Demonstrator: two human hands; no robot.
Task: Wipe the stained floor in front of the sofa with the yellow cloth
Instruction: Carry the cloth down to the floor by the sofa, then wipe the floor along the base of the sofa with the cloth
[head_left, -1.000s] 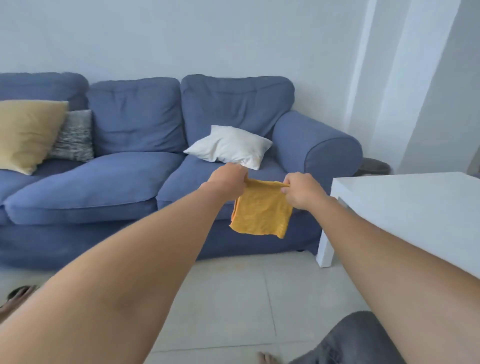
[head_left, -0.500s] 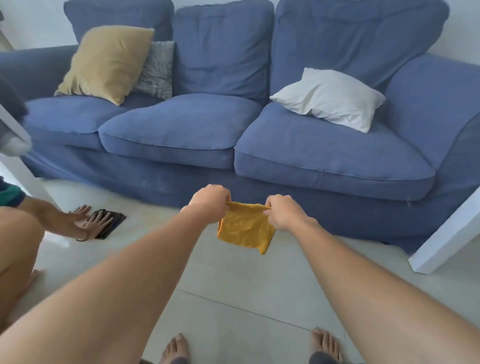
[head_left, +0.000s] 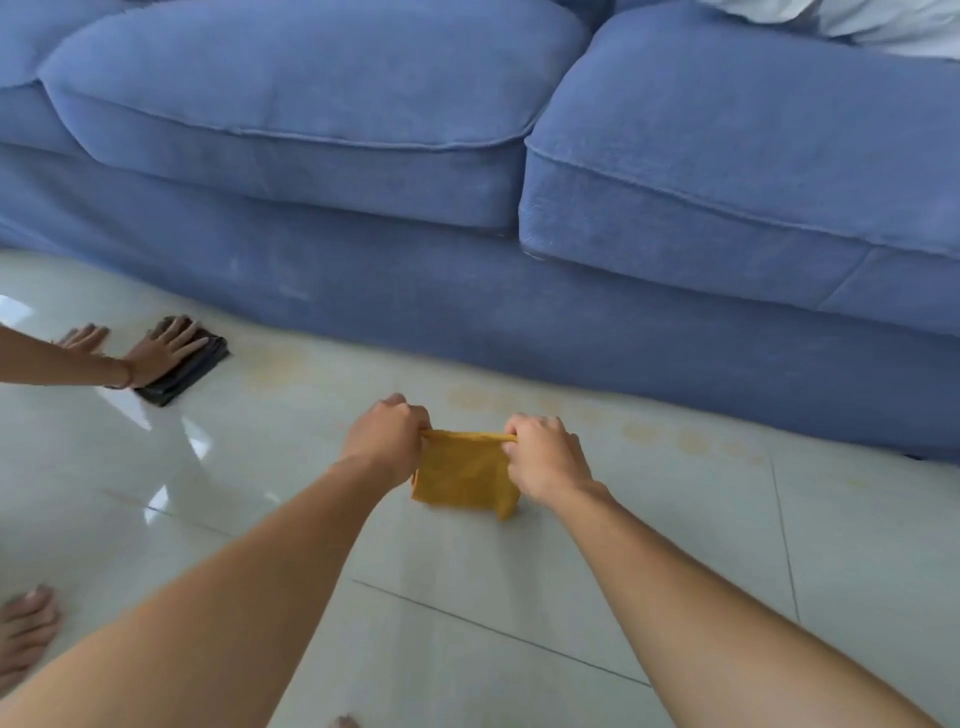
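Note:
The yellow cloth (head_left: 462, 475) hangs folded between my hands, its lower edge close to the pale tiled floor (head_left: 519, 587). My left hand (head_left: 387, 439) is shut on its top left corner and my right hand (head_left: 545, 457) on its top right corner. Faint yellowish ring stains (head_left: 675, 439) run along the floor just in front of the blue sofa (head_left: 467, 291), a little beyond the cloth. More stains (head_left: 270, 366) lie to the left.
Another person's hands (head_left: 161, 348) press a dark cloth (head_left: 184, 371) on the floor at the left, near the sofa base. A bare foot (head_left: 23, 631) shows at the lower left. A white pillow (head_left: 883, 26) lies on the sofa at top right.
My view has dropped and moved closer to the floor. Both hands have lowered the yellow cloth from mid-air down to near the tiles in front of the sofa.

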